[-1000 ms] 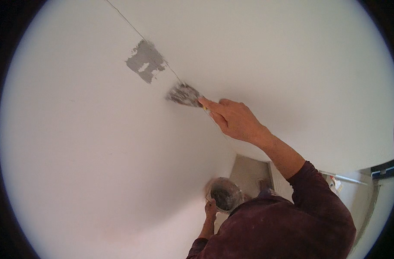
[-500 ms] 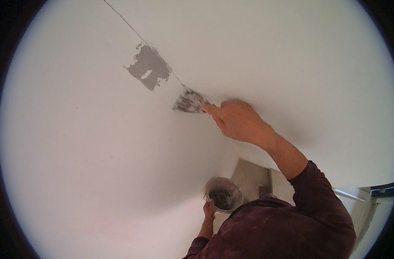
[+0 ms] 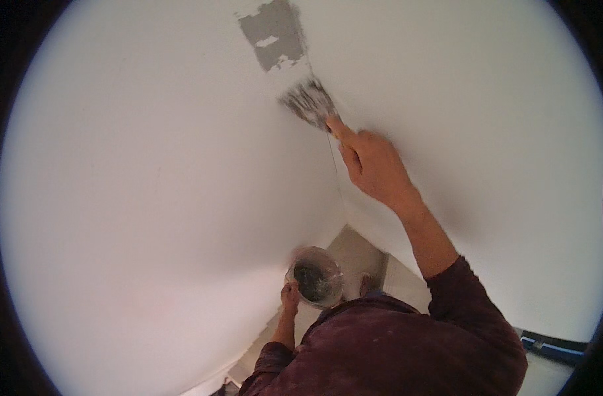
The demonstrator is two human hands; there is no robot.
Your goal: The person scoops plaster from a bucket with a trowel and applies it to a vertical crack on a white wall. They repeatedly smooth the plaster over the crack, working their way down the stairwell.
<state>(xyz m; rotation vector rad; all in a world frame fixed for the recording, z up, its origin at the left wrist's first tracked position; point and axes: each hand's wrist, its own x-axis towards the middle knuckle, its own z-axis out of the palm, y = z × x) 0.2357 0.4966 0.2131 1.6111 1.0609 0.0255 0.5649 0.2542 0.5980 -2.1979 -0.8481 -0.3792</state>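
My right hand (image 3: 379,165) is closed around a putty knife (image 3: 311,103), index finger stretched along it. Its wide blade, streaked with grey and white, lies at the wall corner just below a grey filler patch (image 3: 273,36). That patch has ragged edges and a small white gap in it. Low in the view, my left hand (image 3: 289,297) grips a bucket (image 3: 329,277) by its rim or handle; which of the two I cannot tell. Dark grey material shows inside the bucket, and pale smears coat its wall.
Two white walls meet at a corner, where a thin dark crack (image 3: 334,162) runs down below the blade. Beneath the bucket lies a greyish floor (image 3: 357,254). A dark blue and black object (image 3: 552,348) is at the lower right.
The view has shifted, so the patch sits higher and further right. The putty knife stays near the patch's lower edge, its blade turned somewhat. The bucket remains in my left hand.
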